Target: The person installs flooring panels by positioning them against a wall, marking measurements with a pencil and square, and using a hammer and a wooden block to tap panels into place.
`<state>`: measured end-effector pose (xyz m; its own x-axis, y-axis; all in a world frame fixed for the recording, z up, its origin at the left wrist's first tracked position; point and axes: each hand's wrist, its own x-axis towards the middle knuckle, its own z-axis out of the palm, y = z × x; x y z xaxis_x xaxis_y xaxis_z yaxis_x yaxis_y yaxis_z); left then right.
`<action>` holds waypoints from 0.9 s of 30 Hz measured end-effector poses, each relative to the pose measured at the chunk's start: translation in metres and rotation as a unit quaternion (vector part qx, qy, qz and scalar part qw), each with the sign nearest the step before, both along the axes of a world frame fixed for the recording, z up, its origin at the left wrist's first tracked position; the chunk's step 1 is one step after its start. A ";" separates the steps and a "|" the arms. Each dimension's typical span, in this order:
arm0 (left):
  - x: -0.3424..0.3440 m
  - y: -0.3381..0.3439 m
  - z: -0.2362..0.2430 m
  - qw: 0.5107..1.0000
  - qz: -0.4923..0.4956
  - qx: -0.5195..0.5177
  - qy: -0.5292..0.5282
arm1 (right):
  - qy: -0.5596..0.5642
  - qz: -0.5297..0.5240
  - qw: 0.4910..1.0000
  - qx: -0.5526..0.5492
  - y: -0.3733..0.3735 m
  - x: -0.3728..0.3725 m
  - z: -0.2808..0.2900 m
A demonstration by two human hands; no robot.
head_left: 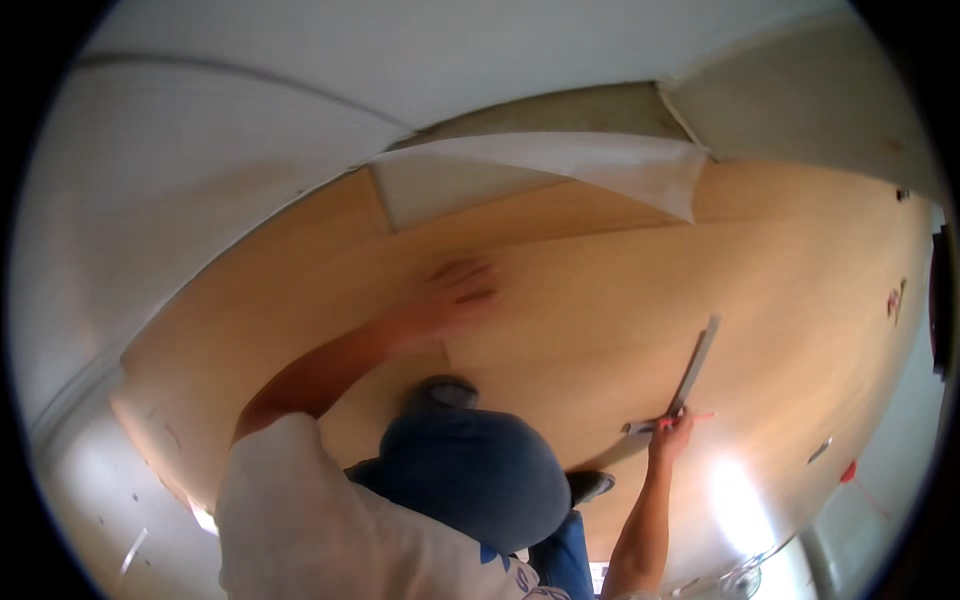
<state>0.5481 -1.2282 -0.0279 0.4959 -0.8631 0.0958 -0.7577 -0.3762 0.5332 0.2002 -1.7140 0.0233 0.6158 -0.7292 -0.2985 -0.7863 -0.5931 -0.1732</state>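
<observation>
My left hand (460, 290) reaches over the tan sheet flooring (560, 270), blurred by motion. Its fingers look apart, and I see nothing in them. At the right, my right hand (675, 435) is closed around a metal carpenter's square (694, 368) near its corner. The long blade points away from me and the short arm goes left, low against the sheet. A thin red pencil-like stick (703, 415) pokes out of the same hand. My knee in blue jeans (475, 480) is bent between my arms.
A pale, thin sheet (620, 165) lies along the far edge with a pointed corner over the tan surface. White wall (230, 170) runs along the far left. Small tools (894, 300) and a small metal piece (820, 450) lie at the right, near a red item (848, 472).
</observation>
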 end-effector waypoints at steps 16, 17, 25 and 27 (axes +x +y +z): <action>0.001 0.045 0.025 0.977 0.196 0.082 0.036 | -0.126 0.325 0.918 0.190 0.286 0.244 0.065; 0.021 0.064 0.017 0.966 0.232 0.107 0.029 | -0.083 0.358 0.911 0.187 0.307 0.260 0.068; 0.091 0.144 0.007 0.883 0.461 -0.085 0.019 | 0.044 0.440 0.881 0.170 0.419 0.280 0.050; 0.089 0.136 0.008 0.886 0.457 -0.072 0.000 | 0.009 0.459 0.873 0.165 0.425 0.278 0.043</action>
